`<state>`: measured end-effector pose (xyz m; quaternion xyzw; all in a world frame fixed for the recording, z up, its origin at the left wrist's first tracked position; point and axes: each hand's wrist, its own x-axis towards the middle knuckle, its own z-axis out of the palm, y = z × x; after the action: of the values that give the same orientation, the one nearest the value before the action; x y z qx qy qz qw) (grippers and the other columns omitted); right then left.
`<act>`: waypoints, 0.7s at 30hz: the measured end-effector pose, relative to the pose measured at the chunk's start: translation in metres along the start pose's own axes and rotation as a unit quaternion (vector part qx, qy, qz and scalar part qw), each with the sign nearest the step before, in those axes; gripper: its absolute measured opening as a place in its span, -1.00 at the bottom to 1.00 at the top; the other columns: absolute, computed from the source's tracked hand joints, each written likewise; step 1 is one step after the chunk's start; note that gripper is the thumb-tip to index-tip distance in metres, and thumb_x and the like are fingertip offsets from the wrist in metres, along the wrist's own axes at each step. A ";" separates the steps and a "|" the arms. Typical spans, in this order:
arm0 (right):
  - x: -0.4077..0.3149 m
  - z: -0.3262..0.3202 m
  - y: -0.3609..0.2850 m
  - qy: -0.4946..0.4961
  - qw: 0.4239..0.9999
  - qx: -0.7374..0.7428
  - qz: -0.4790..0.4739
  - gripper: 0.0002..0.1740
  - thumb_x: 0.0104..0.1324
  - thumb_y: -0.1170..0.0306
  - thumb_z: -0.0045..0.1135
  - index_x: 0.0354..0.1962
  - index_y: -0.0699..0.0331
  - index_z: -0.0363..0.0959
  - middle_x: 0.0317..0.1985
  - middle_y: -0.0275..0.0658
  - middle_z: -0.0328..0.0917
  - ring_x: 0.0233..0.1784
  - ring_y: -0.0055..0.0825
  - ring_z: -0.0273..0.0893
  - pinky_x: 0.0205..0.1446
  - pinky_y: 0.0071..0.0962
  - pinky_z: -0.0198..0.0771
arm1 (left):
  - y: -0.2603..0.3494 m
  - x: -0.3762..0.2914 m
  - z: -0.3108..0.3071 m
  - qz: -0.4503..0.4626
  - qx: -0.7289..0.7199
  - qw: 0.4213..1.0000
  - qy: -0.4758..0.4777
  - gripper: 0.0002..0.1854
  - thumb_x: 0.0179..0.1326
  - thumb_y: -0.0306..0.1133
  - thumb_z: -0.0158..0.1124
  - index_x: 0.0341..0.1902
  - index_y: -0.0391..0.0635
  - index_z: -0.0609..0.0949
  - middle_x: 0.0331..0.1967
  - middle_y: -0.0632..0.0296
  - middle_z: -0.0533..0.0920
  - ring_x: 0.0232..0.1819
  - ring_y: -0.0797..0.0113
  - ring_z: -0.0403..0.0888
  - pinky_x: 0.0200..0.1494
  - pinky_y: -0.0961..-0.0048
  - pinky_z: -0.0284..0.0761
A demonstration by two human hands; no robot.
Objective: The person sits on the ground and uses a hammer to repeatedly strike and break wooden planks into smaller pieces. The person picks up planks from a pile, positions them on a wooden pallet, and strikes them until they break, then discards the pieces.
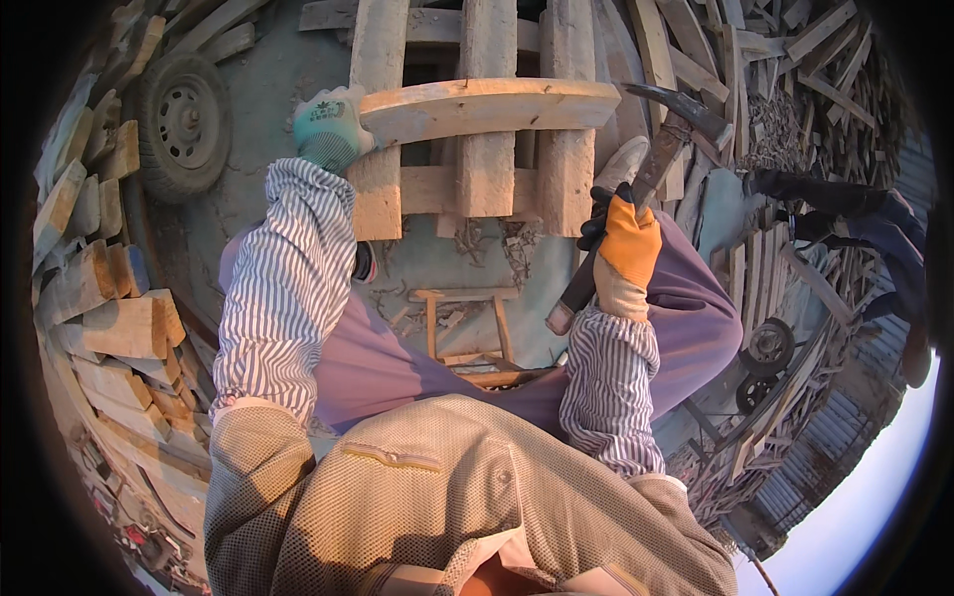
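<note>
My left hand (330, 128), in a green and white work glove, grips the left end of a wooden board (488, 110). The board lies crosswise over three thick timber beams (488, 175), and nails stick out of it. In my right hand (626, 238), gloved in orange and black, is the handle of a claw hammer (656, 160). The hammer's head is raised beside the board's right end, its claw pointing left towards that end. Whether the claw touches the board, I cannot tell.
Stacked timber (123, 328) lines the left side, near a wheel with a tyre (182, 123). A small wooden frame (466, 294) lies between my legs. Scrap wood (812, 97) is heaped at the upper right. Another person's legs (842, 201) show at the far right.
</note>
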<state>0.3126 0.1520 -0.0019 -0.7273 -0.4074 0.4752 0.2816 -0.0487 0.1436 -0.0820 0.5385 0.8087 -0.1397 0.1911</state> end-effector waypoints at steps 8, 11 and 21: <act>0.072 0.041 0.111 -0.057 0.946 -0.304 -0.099 -0.41 0.39 0.02 0.17 -0.21 0.54 0.59 -0.25 0.34 0.65 -0.05 0.24 0.66 -0.04 -0.07 0.52 | 0.004 -0.003 -0.010 0.005 -0.019 1.000 -0.021 -0.31 0.05 0.03 0.60 0.21 0.01 0.60 0.15 0.17 0.69 0.25 0.19 0.64 0.28 0.11 0.55; 0.069 0.040 0.139 -0.036 0.949 -0.299 -0.098 -0.41 0.39 0.00 0.17 -0.19 0.51 0.59 -0.26 0.30 0.66 -0.06 0.24 0.66 -0.04 -0.06 0.52 | -0.002 0.002 -0.007 0.017 -0.049 0.998 -0.025 -0.29 0.01 0.00 0.62 0.22 -0.01 0.60 0.17 0.14 0.68 0.23 0.17 0.64 0.28 0.13 0.57; 0.075 0.057 0.130 -0.093 0.980 -0.174 -0.006 -0.48 0.40 0.02 0.17 -0.14 0.41 0.58 -0.30 -0.04 0.74 -0.26 -0.20 0.77 -0.26 -0.23 0.56 | -0.011 0.012 -0.015 0.026 -0.112 0.992 -0.058 -0.17 -0.20 -0.06 0.65 0.26 -0.03 0.63 0.16 0.08 0.70 0.21 0.05 0.65 0.24 0.12 0.56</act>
<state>0.3182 0.1516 -0.1619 -0.7153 -0.5125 0.4611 0.1144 -0.0649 0.1555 -0.0742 0.5254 0.7926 -0.0743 0.3004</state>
